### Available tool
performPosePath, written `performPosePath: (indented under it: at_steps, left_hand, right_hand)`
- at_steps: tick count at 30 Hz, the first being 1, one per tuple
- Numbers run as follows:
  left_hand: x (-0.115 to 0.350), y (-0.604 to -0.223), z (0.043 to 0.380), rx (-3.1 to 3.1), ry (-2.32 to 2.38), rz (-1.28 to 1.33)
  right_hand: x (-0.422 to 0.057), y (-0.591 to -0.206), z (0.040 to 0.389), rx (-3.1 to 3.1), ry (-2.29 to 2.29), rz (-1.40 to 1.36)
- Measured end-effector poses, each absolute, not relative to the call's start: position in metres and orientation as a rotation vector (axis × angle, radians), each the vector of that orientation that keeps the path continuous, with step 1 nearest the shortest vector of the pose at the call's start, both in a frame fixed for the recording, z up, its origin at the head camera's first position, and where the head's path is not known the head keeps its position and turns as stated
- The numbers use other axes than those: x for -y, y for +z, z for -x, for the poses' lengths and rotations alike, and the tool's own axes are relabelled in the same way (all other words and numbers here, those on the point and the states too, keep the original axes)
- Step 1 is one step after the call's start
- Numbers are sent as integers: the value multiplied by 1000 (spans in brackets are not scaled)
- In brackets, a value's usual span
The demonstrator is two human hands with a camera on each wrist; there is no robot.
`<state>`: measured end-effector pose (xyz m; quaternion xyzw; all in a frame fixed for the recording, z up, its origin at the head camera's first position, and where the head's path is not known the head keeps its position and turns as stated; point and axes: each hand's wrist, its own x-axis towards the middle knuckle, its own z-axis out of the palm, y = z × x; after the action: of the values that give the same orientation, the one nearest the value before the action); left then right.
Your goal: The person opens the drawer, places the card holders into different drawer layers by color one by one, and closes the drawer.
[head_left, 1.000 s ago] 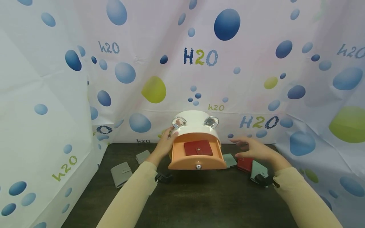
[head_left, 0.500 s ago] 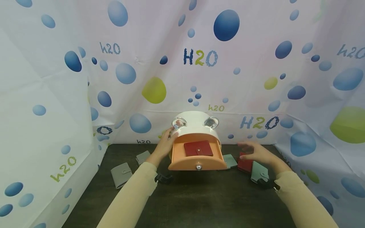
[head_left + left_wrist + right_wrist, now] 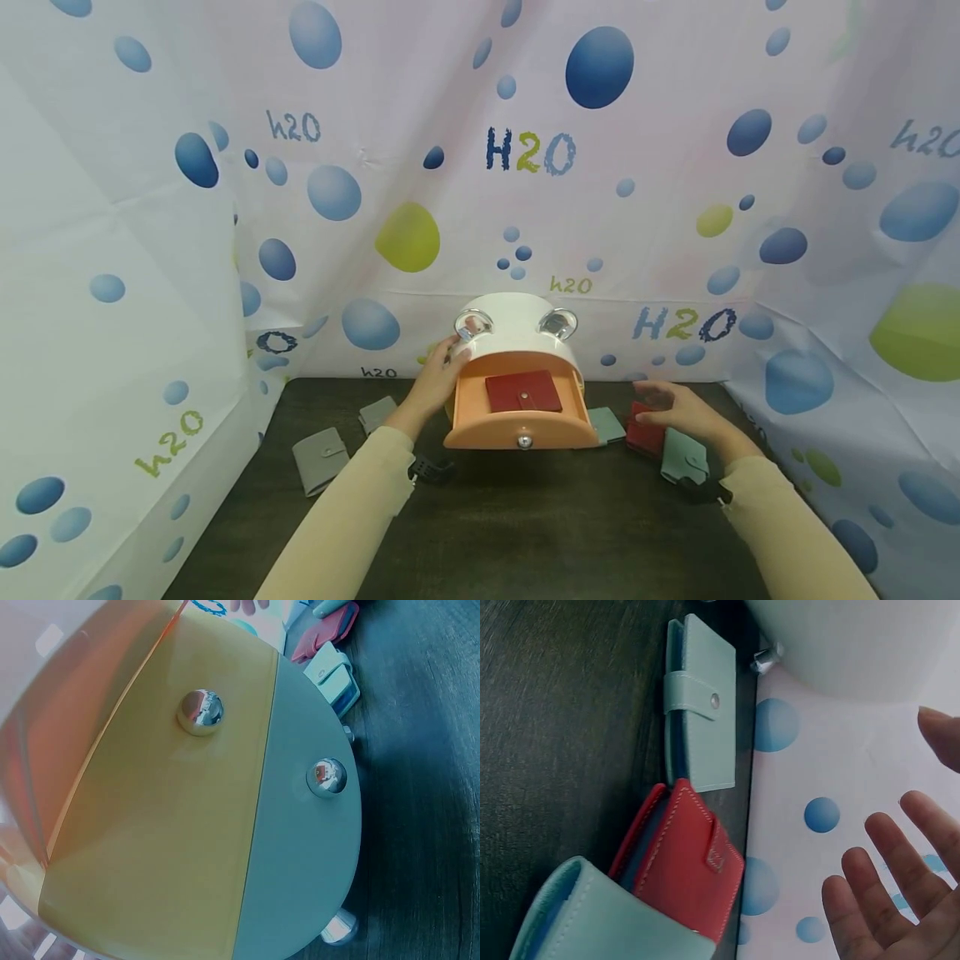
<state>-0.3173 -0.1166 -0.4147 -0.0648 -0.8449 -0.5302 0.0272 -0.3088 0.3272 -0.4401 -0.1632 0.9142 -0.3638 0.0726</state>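
One drawer (image 3: 517, 425) out of the box (image 3: 513, 321), red wallet (image 3: 523, 392) lying inside.
Head: left hand (image 3: 432, 385) grips the box's side; right hand (image 3: 684, 412) spread, near a second red wallet (image 3: 643, 433). Left wrist: drawer and two shiny knobs (image 3: 200, 714) up close. Right wrist: fingers (image 3: 901, 855) apart, second red wallet between two green wallets (image 3: 709, 735) on the table (image 3: 570, 712).

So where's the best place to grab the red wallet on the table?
Probably pinch the red wallet by its near and far edges, coming from above with the right hand. A green wallet crowds its right side and another green wallet sits close on its left, while the near edge looks free.
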Motion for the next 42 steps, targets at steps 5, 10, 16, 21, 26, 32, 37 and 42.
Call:
performPosePath:
  at_steps: [5, 10, 16, 21, 26, 32, 37, 42]
  left_hand:
    - [116, -415, 317, 2601, -1652, 209]
    - [116, -414, 316, 2601, -1656, 208]
    - [115, -415, 316, 2610, -1649, 204]
    - [115, -415, 317, 2616, -1646, 195]
    - [115, -416, 317, 2624, -1636, 185]
    - [116, -417, 316, 2629, -1634, 178]
    - [117, -416, 316, 2624, -1633, 184]
    - [118, -415, 317, 2616, -1643, 205]
  right_hand:
    - [-329, -448, 310, -2745, -1102, 446]
    - [-332, -457, 311, -2750, -1118, 414]
    - [-337, -467, 312, -2742, -1104, 347]
    - [-342, -476, 312, -2721, -1078, 302]
    - [-347, -482, 312, -2668, -1070, 268]
    - [-349, -489, 314, -2657, -1042, 216]
    - [-348, -494, 319, -2647, -1025, 206]
    - [-346, -493, 320, -2624, -1006, 207]
